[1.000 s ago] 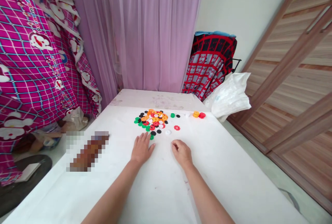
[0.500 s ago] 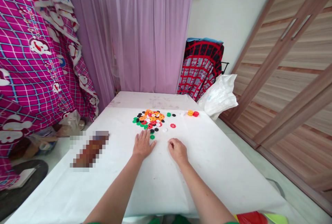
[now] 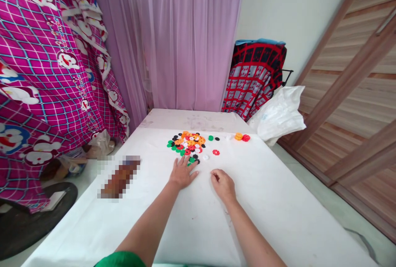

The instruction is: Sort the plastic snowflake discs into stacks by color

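Observation:
My left hand [image 3: 182, 174] lies palm down on the white-covered table, its fingers spread. Its fingertips reach the near edge of a heap of flower-shaped plastic discs [image 3: 189, 142] in orange, red, green, black and white. A green disc [image 3: 192, 160] and a black disc [image 3: 198, 161] lie against those fingers, partly hidden by them. To the right, my right hand [image 3: 224, 184] rests on the table with fingers curled in towards the thumb; nothing shows in it. A white disc [image 3: 206, 157] and a red disc [image 3: 215, 152] lie singly beyond it.
Farther back on the table [image 3: 272, 192] sit small separate groups: green discs [image 3: 210, 138], a black disc [image 3: 217, 139], orange discs [image 3: 238, 136] and red discs [image 3: 246, 138]. A white plastic bag [image 3: 278, 112] stands past the right edge. A blurred-out brown item [image 3: 120, 178] lies left.
The view has swung left, so everything sits farther right. My left hand has moved slightly right, its fingers wider apart, now against the near green and black discs. My right hand stays curled.

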Action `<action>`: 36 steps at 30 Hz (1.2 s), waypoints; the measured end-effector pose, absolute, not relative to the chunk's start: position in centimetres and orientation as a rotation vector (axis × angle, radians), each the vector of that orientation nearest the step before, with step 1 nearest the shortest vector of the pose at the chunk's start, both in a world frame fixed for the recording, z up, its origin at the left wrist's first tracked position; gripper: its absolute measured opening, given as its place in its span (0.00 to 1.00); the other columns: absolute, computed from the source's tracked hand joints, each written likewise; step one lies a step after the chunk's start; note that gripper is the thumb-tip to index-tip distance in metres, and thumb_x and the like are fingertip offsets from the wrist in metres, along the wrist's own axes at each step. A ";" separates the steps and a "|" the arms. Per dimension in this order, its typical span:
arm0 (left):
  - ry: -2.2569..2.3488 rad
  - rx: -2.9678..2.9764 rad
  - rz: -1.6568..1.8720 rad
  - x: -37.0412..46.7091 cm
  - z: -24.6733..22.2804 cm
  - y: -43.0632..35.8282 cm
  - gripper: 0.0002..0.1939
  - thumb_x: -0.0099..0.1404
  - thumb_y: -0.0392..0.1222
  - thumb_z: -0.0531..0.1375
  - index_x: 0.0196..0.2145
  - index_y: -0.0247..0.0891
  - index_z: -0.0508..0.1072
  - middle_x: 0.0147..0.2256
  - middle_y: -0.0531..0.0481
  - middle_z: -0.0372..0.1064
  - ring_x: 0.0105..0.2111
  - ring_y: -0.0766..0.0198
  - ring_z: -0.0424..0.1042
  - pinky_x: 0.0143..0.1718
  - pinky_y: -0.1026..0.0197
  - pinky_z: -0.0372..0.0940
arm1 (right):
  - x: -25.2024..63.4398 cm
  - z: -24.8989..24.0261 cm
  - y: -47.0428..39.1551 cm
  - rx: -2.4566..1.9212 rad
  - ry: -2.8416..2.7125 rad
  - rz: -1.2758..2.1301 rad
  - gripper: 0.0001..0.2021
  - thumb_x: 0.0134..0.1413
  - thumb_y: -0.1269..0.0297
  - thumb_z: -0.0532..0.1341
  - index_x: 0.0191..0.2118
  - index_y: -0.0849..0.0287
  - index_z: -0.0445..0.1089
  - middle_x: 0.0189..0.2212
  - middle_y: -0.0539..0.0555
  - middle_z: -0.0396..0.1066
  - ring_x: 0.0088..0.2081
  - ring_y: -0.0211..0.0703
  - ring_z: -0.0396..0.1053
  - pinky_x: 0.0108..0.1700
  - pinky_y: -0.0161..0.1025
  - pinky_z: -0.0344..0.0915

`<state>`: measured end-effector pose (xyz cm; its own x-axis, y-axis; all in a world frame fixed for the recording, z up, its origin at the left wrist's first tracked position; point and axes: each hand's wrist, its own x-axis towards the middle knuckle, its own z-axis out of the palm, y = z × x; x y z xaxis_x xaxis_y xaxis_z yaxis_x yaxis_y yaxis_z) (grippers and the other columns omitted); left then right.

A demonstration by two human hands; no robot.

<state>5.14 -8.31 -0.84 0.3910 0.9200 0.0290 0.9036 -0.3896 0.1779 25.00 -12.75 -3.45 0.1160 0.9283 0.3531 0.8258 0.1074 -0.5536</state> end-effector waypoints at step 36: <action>2.052 2.443 0.211 4.1 -2.0 -9.2 0.35 0.67 0.59 0.45 0.64 0.34 0.56 0.67 0.37 0.46 0.66 0.44 0.47 0.63 0.37 0.44 | 21.1 -2.8 -9.9 -1.648 -1.722 0.148 0.09 0.52 0.67 0.57 0.40 0.55 0.69 0.37 0.50 0.73 0.32 0.37 0.69 0.39 0.33 0.63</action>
<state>4.10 -9.22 -2.04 0.1682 0.9763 0.1363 0.9836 -0.1754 0.0423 21.13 -9.92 -2.80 0.0944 0.9028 0.4196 0.8182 0.1697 -0.5493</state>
